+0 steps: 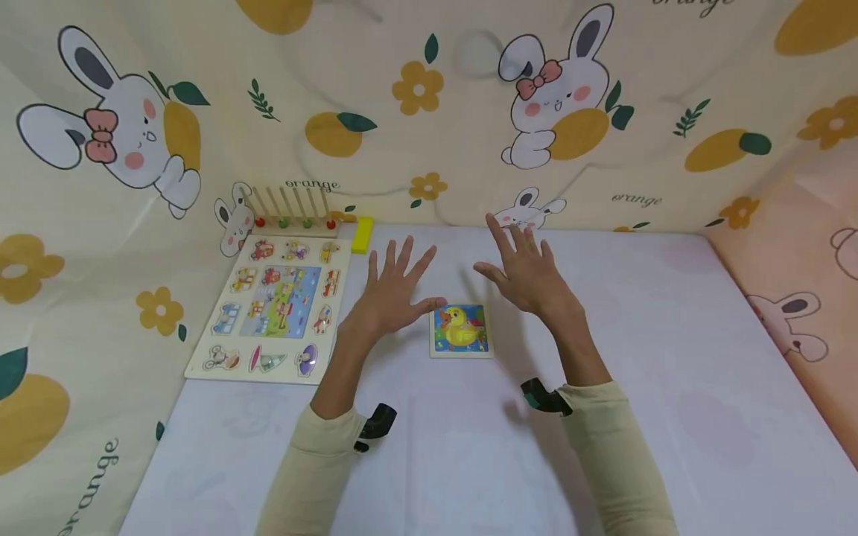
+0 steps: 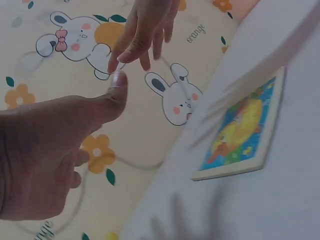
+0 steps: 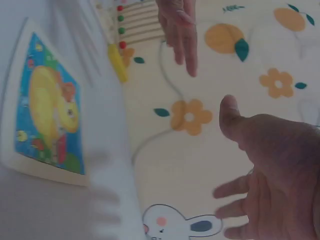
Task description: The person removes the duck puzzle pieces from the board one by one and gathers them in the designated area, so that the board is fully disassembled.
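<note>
A small square duck puzzle (image 1: 461, 331) in a pale wooden frame lies flat on the white table, below and between the two hands. My left hand (image 1: 389, 298) hovers above the table with its fingers spread, its thumb overlapping the puzzle's top left corner in the head view. Up and to the right of the puzzle is my right hand (image 1: 529, 275), fingers also spread and holding nothing. In the left wrist view the duck puzzle (image 2: 240, 125) sits apart from the left hand (image 2: 55, 145). The right wrist view likewise shows a gap between the puzzle (image 3: 50, 107) and the right hand (image 3: 275, 165).
Left of the hands lies a large picture board (image 1: 204, 357) with several knobless pieces. Behind it stands a wooden rack (image 1: 295, 232) with upright sticks and red and green beads, next to a yellow block (image 1: 362, 235). A rabbit-printed cloth (image 1: 462, 149) walls the table's back.
</note>
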Demonstrator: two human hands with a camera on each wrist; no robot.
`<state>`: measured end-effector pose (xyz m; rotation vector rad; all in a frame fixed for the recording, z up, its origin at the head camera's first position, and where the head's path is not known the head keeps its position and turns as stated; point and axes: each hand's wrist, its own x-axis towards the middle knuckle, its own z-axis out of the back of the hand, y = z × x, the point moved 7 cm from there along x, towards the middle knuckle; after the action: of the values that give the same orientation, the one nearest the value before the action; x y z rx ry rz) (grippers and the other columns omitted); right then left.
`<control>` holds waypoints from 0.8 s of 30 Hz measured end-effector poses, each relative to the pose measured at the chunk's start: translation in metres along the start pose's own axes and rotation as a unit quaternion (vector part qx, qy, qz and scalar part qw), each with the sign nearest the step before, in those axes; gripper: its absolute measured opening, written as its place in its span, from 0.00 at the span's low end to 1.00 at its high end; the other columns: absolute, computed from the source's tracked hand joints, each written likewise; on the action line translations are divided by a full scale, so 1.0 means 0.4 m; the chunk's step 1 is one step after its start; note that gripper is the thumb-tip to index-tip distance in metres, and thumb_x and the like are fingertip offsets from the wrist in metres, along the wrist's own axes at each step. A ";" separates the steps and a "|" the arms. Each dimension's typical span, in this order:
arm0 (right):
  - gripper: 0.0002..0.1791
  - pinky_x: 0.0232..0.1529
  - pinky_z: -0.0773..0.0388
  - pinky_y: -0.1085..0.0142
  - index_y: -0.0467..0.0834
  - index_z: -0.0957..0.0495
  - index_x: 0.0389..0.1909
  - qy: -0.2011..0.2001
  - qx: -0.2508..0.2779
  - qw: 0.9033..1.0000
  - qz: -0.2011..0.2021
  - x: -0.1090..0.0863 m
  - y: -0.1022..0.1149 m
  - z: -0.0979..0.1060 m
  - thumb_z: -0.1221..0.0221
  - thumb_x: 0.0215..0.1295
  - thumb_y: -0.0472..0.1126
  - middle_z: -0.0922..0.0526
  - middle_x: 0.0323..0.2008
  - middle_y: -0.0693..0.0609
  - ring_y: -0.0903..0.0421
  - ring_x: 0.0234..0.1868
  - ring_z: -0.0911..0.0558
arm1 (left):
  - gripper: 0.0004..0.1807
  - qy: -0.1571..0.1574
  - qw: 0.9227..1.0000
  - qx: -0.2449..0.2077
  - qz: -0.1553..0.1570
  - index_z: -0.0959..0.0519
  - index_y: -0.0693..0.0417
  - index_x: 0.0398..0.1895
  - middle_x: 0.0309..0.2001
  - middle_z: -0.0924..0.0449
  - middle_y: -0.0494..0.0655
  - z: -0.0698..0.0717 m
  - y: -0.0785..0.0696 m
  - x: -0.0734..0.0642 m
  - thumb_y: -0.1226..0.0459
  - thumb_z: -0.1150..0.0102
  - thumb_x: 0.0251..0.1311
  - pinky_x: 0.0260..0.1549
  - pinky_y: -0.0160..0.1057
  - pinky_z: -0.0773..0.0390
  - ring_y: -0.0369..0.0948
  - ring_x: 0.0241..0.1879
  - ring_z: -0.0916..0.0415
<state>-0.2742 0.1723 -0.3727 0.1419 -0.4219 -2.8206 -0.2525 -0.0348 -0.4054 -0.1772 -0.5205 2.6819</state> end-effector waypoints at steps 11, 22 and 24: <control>0.36 0.73 0.33 0.33 0.45 0.38 0.80 0.088 -0.010 0.994 0.064 -0.007 0.065 -0.110 0.41 0.77 0.52 0.30 0.74 0.33 0.30 0.73 0.28 | 0.56 0.112 0.993 -0.036 -0.022 0.59 0.48 0.87 0.87 0.67 0.59 -0.148 0.027 -0.004 0.37 0.41 0.67 0.81 0.70 0.66 0.66 0.85 0.69; 0.28 0.64 0.22 0.43 0.39 0.21 0.66 0.081 -0.003 0.989 0.120 0.001 0.132 -0.182 0.32 0.69 0.46 0.19 0.56 0.39 0.40 0.57 0.21 | 0.62 0.156 0.986 -0.042 -0.030 0.57 0.51 0.86 0.87 0.75 0.52 -0.190 0.047 -0.009 0.36 0.35 0.60 0.81 0.67 0.75 0.60 0.85 0.80; 0.24 0.59 0.20 0.48 0.38 0.18 0.62 0.078 0.003 0.989 0.122 0.006 0.134 -0.192 0.31 0.68 0.45 0.20 0.51 0.41 0.43 0.52 0.22 | 0.63 0.162 0.986 -0.040 -0.030 0.58 0.51 0.86 0.87 0.75 0.52 -0.193 0.045 -0.005 0.36 0.34 0.60 0.81 0.67 0.75 0.59 0.85 0.81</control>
<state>-0.2518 0.1017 -0.4301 0.2905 -0.3827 -2.5467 -0.2422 -0.0253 -0.4835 -0.5986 -0.5199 2.5058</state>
